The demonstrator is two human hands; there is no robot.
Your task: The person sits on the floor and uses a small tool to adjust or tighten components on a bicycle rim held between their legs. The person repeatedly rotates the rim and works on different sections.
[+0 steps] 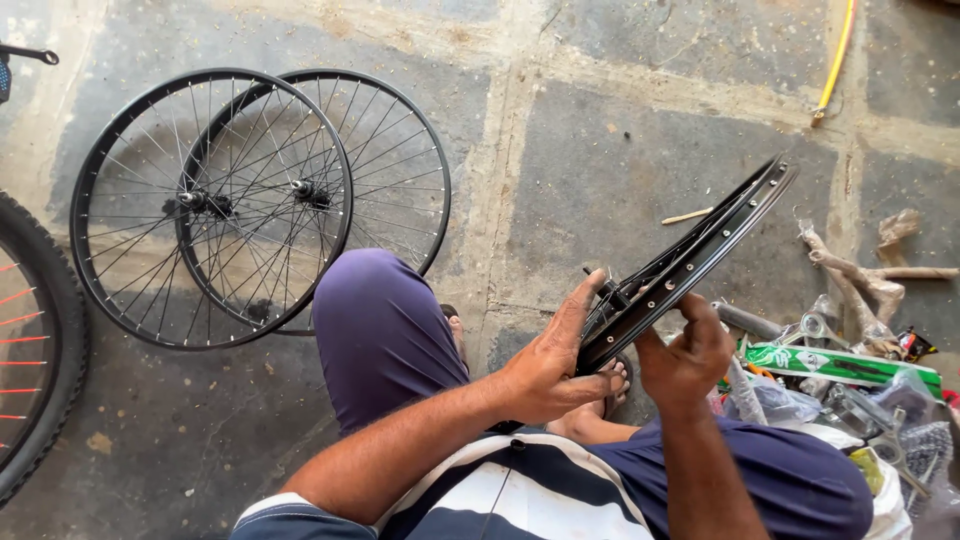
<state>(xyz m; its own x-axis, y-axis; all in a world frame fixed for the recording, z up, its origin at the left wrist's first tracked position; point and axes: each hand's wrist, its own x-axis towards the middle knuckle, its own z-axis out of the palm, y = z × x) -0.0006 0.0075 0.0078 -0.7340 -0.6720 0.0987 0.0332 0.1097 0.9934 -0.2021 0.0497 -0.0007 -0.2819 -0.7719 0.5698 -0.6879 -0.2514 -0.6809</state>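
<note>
I hold a black bicycle wheel rim [700, 245] edge-on in front of me, tilted up to the right, its thin spokes showing on the near side. My left hand [550, 360] grips the rim's lower end from the left, fingers stretched along it. My right hand [685, 355] closes on the rim from below and right, fingertips pinched at its inner face. My knees in purple trousers [385, 335] are under the hands, and a sandalled foot [610, 385] rests beneath the rim.
Two black spoked wheels [215, 205] lie overlapping on the stone floor at the left. A tyre with red spokes [30, 340] sits at the left edge. A heap of wrappers, a green box [840, 362] and metal parts lies at the right. A yellow hose [835, 60] runs top right.
</note>
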